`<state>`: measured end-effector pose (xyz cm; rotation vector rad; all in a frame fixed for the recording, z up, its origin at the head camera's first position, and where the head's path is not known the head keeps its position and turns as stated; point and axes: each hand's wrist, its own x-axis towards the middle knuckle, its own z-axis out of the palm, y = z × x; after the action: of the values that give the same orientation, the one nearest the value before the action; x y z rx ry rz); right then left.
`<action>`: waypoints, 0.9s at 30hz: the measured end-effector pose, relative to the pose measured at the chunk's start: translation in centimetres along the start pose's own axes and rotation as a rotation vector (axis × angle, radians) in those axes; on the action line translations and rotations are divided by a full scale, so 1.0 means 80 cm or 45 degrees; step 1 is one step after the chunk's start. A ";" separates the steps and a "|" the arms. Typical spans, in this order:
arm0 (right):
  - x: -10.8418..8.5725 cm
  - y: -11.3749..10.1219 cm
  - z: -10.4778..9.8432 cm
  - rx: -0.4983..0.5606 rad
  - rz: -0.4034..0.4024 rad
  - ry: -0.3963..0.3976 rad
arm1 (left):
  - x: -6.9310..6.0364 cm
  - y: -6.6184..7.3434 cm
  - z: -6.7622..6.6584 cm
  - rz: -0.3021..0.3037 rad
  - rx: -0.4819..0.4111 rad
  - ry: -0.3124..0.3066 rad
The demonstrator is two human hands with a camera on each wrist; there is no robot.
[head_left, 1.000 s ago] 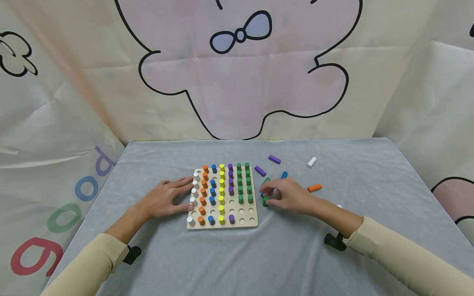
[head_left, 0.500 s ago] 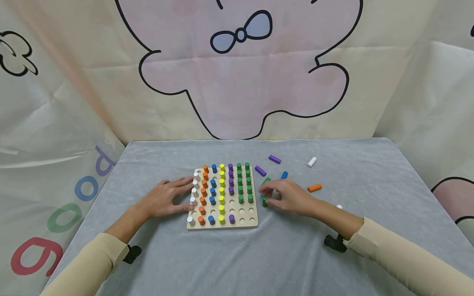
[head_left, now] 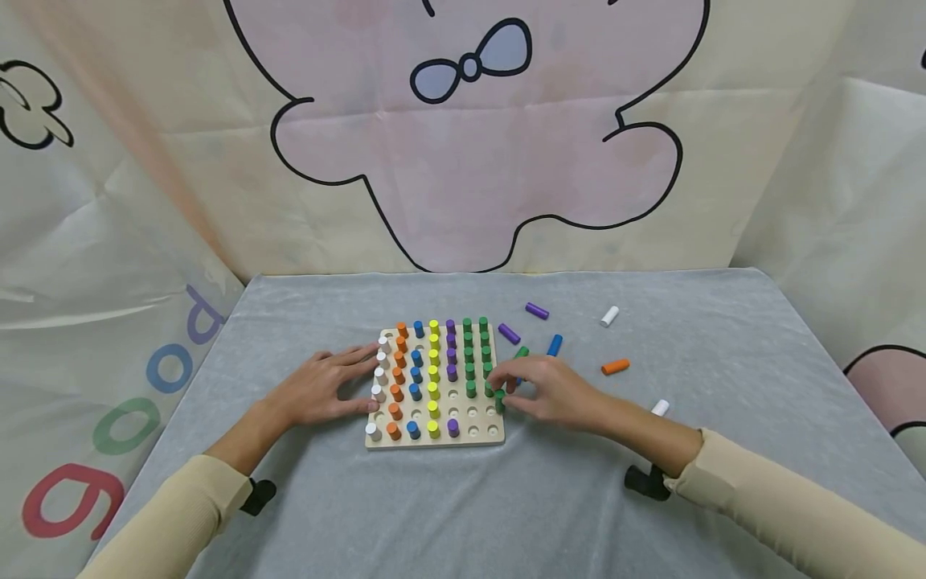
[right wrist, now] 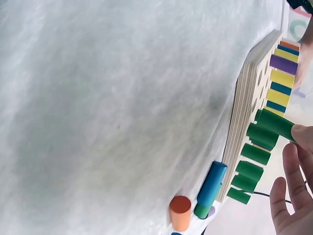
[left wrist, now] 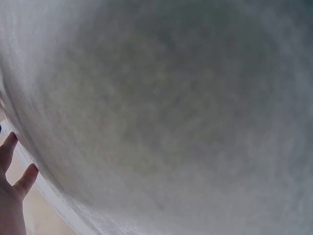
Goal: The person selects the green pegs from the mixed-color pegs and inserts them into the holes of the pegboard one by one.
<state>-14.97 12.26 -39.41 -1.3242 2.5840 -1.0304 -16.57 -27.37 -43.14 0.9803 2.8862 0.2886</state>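
A wooden pegboard (head_left: 481,433) lies on the table, with columns of white, orange, blue, yellow, purple and green pegs standing in its holes. My left hand (head_left: 318,392) rests against the board's left edge, fingers and thumb extended; only part of this hand (left wrist: 12,196) shows in the left wrist view. Between thumb and fingers my right hand (head_left: 557,394) pinches a green peg (head_left: 499,401) over the board's right edge, by the near end of the rightmost green column. The right wrist view shows this green peg (right wrist: 276,125) tilted, above the board.
Right of the board lie two purple pegs (head_left: 537,311), a green peg (head_left: 522,352), a blue peg (head_left: 555,345) and an orange peg (head_left: 615,367). Farther right are a white peg (head_left: 609,316) and another white peg (head_left: 660,408) beside the right forearm. Grey cloth (head_left: 434,515) covers the table.
My right hand has moved left with the green peg, from beside the board to over its right edge. More of the blue peg and the nearer white peg shows. My left hand stays put.
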 end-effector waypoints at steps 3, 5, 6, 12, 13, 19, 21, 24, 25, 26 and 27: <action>0.001 -0.004 0.002 -0.009 0.004 -0.001 | 0.001 0.000 0.000 -0.004 0.000 -0.005; 0.001 -0.005 0.003 -0.007 0.011 0.000 | 0.001 0.001 -0.001 -0.007 -0.001 -0.007; 0.002 -0.006 0.004 -0.007 0.011 -0.002 | 0.001 0.001 -0.001 -0.007 -0.002 -0.008; 0.006 -0.005 0.012 0.011 -0.009 -0.020 | 0.000 0.000 0.000 -0.007 -0.005 -0.009; 0.006 -0.005 0.013 0.011 -0.011 -0.022 | 0.000 0.000 0.000 -0.008 -0.005 -0.009; 0.006 -0.005 0.018 -0.020 0.031 -0.057 | 0.000 0.000 0.001 -0.009 -0.006 -0.002; 0.006 -0.006 0.019 -0.013 0.047 -0.068 | 0.000 0.000 0.001 -0.012 -0.006 -0.001; 0.006 -0.006 0.018 -0.001 0.052 -0.067 | 0.000 0.001 0.001 -0.018 -0.005 -0.002; 0.006 -0.006 0.017 -0.004 0.052 -0.062 | 0.000 0.001 0.001 -0.021 -0.004 -0.003; 0.007 -0.005 0.016 -0.008 0.051 -0.055 | 0.000 0.001 0.001 -0.023 -0.004 -0.004; 0.007 -0.004 0.014 -0.006 0.047 -0.049 | 0.000 0.001 0.001 -0.024 -0.003 -0.005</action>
<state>-14.75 11.11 -39.99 -1.2790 2.5740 -0.9840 -16.49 -27.30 -43.23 0.9512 2.8892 0.2890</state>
